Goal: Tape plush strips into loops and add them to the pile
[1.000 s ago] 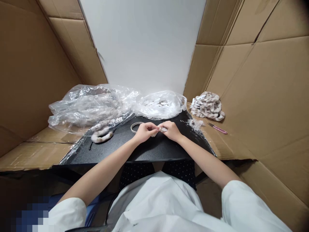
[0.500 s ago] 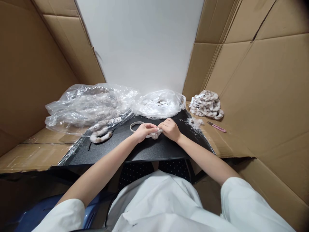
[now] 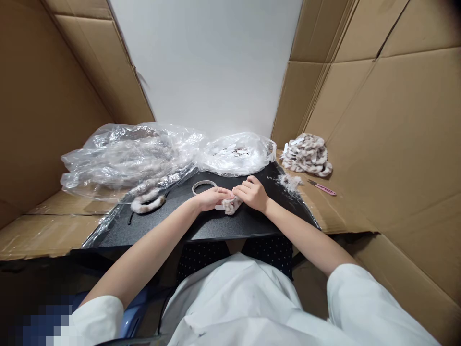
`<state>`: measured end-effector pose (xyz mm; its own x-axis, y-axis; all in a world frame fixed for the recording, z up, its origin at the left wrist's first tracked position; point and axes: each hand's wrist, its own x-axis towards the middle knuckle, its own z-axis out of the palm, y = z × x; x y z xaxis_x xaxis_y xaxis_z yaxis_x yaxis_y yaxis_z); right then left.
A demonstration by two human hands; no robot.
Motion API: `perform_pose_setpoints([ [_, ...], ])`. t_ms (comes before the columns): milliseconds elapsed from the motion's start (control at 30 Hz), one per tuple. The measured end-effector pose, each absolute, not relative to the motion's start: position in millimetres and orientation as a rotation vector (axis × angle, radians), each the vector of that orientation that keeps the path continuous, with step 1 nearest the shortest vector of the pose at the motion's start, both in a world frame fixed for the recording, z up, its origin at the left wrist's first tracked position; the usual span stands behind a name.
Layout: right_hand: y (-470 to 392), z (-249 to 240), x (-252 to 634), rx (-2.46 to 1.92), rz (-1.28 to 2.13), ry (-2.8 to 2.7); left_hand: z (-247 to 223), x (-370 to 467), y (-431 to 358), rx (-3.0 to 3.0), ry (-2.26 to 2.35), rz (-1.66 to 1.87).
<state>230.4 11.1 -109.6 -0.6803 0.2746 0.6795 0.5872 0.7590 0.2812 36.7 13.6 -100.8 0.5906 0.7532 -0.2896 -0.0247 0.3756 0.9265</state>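
Note:
Above the black tabletop, my left hand (image 3: 213, 198) and my right hand (image 3: 253, 193) meet with their fingers pinched on a fluffy band (image 3: 230, 206) of white and brown plush. The band hangs below the fingertips, and part of it is hidden by the hands. A small white tag (image 3: 219, 207) pokes out under my left fingers. Just behind my left hand lies a thin pale ring (image 3: 194, 187), which looks like a roll of narrow tape. Farther left, another fluffy band (image 3: 144, 207) with a black cord end rests on the table.
A large clear plastic bag (image 3: 126, 154) of furry bands fills the back left. Beside it sits a bag (image 3: 234, 161) of small white pieces. At right are a pile of fluffy bands (image 3: 308, 154), loose fluff (image 3: 289, 182) and pink-handled thread snips (image 3: 322, 187). Cardboard walls (image 3: 406, 144) stand around.
More of the fluffy band and its white tag now shows below my fingers. My hands have shifted slightly and stay together. The view has moved a little.

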Motion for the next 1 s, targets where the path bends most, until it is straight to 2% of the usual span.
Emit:
perform_pose_setpoints([
  [267, 15.8, -105.7, 238.6, -0.852, -0.238, -2.109, -105.3, 45.1, 9.5, 1.337, 0.891, 0.876],
  [400, 22.5, -105.7, 248.9, -0.926, 0.201, -2.017, -106.9, 45.4, 7.3, 1.647, 0.979, 0.987],
  [533, 26.6, -103.9, 252.9, -0.759, 0.72, -1.99, -104.2, 45.2, 2.5, 2.045, 1.134, 1.086],
  [600, 26.3, -102.2, 252.2, -0.736, 0.832, -1.924, -102.3, 45.5, 0.0, 2.196, 1.177, 1.132],
  [767, 20.9, -101.5, 243.9, -0.899, 0.594, -1.958, -102.9, 48.5, -4.2, 2.382, 1.148, 1.14],
  [1000, 16.4, -105.0, 233.6, -0.833, 0.186, -2.023, -106.4, 52.9, -4.6, 2.346, 1.136, 1.156],
])
